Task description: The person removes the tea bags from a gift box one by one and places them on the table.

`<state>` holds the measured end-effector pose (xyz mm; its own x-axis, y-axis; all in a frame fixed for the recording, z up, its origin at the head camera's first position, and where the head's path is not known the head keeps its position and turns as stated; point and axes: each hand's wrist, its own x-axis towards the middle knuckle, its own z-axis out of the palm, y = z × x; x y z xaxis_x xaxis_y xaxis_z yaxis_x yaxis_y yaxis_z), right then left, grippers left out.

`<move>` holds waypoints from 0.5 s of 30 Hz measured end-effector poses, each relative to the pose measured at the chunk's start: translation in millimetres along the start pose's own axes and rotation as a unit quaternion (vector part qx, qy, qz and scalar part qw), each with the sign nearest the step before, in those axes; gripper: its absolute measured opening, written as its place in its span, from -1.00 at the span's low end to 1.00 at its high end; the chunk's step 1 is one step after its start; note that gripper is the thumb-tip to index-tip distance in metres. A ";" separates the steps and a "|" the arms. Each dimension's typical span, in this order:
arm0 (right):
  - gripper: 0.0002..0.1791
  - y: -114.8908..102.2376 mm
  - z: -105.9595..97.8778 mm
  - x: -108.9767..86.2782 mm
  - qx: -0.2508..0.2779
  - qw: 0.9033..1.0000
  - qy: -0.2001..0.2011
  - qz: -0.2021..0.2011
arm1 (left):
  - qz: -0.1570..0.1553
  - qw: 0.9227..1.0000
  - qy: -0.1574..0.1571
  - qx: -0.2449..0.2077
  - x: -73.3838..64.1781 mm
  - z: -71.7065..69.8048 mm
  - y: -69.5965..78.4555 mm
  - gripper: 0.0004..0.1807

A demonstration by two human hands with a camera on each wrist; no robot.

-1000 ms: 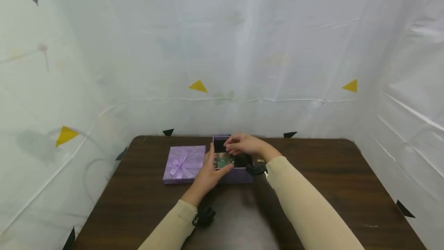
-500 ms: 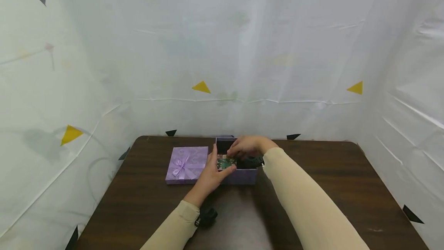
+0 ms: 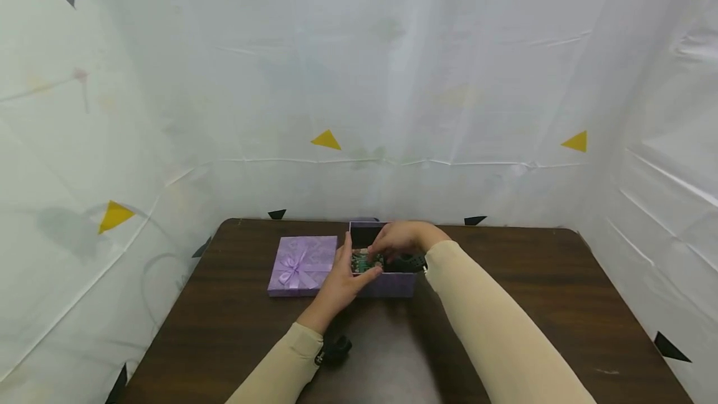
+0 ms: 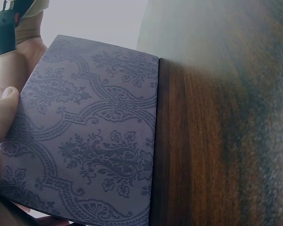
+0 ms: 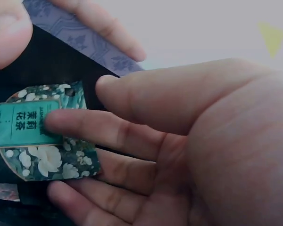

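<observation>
I see white sheeting (image 3: 460,80) dotted with yellow, black and gray triangles, filling the back of the head view. In front of it stands the brown wooden table (image 3: 533,298). The purple patterned box (image 3: 387,287) sits near the far edge, uncovered and dark inside, with its ribboned lid (image 3: 314,251) lying flat just to the left. I have 2 hands at the box. The left hand (image 3: 339,277) wraps the front left corner, thumb along the front rim and fingers along the left wall, spread apart. The right hand (image 3: 405,237) reaches in from the right; the right wrist view shows me its fingers extended and its thumb apart from them. The green floral packet (image 5: 26,123) lies inside the box, ahead of that palm: the index fingertip rests on its label, while 1 finger passes beside or behind its edge; I can't tell which.
</observation>
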<state>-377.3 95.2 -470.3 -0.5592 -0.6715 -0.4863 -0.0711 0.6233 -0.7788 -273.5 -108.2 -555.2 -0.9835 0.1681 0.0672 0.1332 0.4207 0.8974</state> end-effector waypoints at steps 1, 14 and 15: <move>-0.60 0.5 0.3 0.0 -0.005 1.000 -0.003 0.000 | -0.001 1.000 -0.002 -0.002 0.1 0.1 -0.1 0.37; -0.68 6.4 4.9 -1.4 0.019 0.999 0.024 -0.026 | -0.004 1.000 -0.001 0.002 3.8 1.4 -1.3 0.35; -0.69 6.7 5.5 -2.0 0.019 0.999 0.027 -0.027 | -0.005 1.000 -0.002 0.001 4.3 1.6 -1.1 0.35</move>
<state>-372.2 98.5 -476.7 -0.5997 -0.6805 -0.4211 -0.0714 0.5696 -0.8188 -277.7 -106.6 -556.6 -0.9844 0.1666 0.0570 0.1238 0.4247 0.8968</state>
